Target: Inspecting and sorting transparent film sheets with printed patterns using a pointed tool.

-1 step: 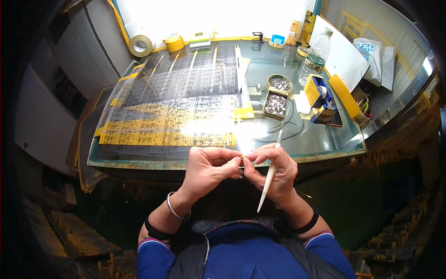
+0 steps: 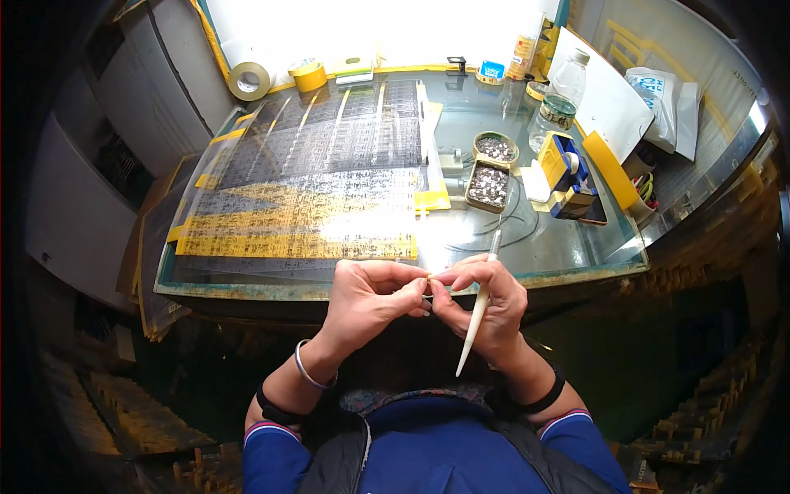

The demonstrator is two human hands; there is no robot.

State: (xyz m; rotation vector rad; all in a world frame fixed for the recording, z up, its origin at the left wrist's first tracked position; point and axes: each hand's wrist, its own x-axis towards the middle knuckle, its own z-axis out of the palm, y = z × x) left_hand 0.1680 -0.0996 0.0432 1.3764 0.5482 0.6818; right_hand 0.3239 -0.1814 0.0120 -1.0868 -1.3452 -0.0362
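My left hand [image 2: 362,300] is closed in a pinch, its thumb and forefinger tips meeting my right fingertips just in front of the table's near edge. Between the tips shows a tiny yellowish bit, too small to name. A craft knife [image 2: 472,339] with a tapered white handle and silver collar lies across my right hand [image 2: 492,300], held between its fingers. Its thin tip points away from me, toward the tins, and the handle's end hangs down toward my body. My right thumb and forefinger pinch at the same spot as the left.
Printed film sheets [image 2: 304,198] with yellow strips cover the left of the glass table [image 2: 568,251]. Two small tins [image 2: 488,185] of dark and pale bits, a blue tape dispenser [image 2: 576,202] and glass jars [image 2: 553,119] stand right. Tape rolls [image 2: 249,81] line the back.
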